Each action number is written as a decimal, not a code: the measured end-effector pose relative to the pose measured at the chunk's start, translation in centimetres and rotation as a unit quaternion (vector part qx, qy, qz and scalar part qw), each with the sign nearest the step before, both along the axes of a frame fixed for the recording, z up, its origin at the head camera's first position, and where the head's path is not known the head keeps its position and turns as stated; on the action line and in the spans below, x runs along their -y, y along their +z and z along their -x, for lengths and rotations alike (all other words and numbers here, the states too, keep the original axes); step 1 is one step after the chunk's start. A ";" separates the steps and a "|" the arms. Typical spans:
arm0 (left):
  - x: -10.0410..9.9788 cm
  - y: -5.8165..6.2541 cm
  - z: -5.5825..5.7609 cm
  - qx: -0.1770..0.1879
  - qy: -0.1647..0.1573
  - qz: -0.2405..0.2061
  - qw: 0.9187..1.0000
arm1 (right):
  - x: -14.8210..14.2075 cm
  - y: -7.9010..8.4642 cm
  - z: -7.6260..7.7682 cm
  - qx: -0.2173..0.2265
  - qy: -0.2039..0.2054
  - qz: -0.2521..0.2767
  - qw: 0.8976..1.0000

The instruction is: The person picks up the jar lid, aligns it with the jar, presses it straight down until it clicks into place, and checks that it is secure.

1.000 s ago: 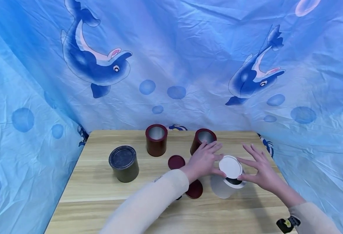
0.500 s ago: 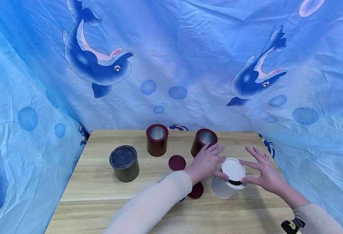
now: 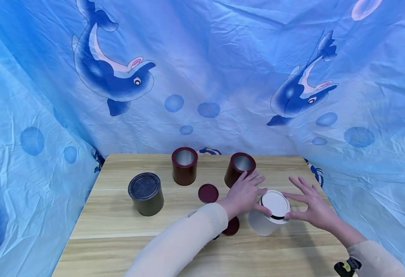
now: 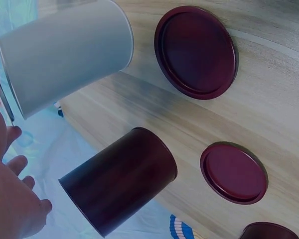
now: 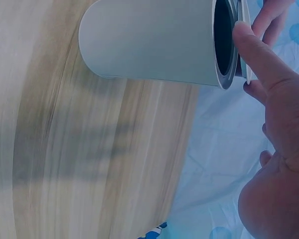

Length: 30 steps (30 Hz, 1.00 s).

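A round white lid (image 3: 275,203) is close over the mouth of a white can (image 3: 260,224) at the right of the table. My left hand (image 3: 244,195) pinches the lid's left edge with thumb and index finger, the other fingers spread. On the opposite edge, my right hand (image 3: 309,206) holds it the same way. The right wrist view shows a dark gap between the white can's rim (image 5: 227,82) and the lid (image 5: 245,55). In the left wrist view, the white can (image 4: 67,55) stands beside a dark red can (image 4: 122,179).
Two open dark red cans, one at the back (image 3: 185,169) and one behind my left hand (image 3: 233,173), stand on the wooden table. Dark red lids (image 3: 208,193) (image 4: 197,52) lie flat left of the white can. A lidded black can (image 3: 147,194) stands at the left.
Both hands have brought the white lid down and slightly right, narrowing the dark opening of the white can. The cans and the dark red lids have stayed put.
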State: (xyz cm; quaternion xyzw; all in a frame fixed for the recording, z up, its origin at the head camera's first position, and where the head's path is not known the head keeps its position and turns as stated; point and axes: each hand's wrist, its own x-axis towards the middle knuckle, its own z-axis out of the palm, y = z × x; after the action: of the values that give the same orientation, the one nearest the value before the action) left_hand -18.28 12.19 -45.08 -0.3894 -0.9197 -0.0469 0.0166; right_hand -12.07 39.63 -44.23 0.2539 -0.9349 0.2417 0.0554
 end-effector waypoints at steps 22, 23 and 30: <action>-0.6 -0.3 -0.4 0.008 0.004 0.000 1.000 | -0.6 -0.3 -0.2 0.019 0.007 0.009 1.000; -0.6 -0.3 -0.4 0.008 0.005 0.001 1.000 | -0.6 -0.2 -0.2 0.019 0.008 0.008 1.000; -0.6 -0.2 -0.6 0.009 0.005 0.008 1.000 | -0.7 -0.2 -0.2 0.019 0.008 0.003 1.000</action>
State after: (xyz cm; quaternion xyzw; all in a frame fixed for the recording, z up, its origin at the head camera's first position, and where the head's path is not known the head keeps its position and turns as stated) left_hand -17.73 12.79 -45.23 -0.3846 -0.9220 -0.0432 0.0056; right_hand -11.85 40.30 -44.45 0.2564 -0.9330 0.2500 0.0362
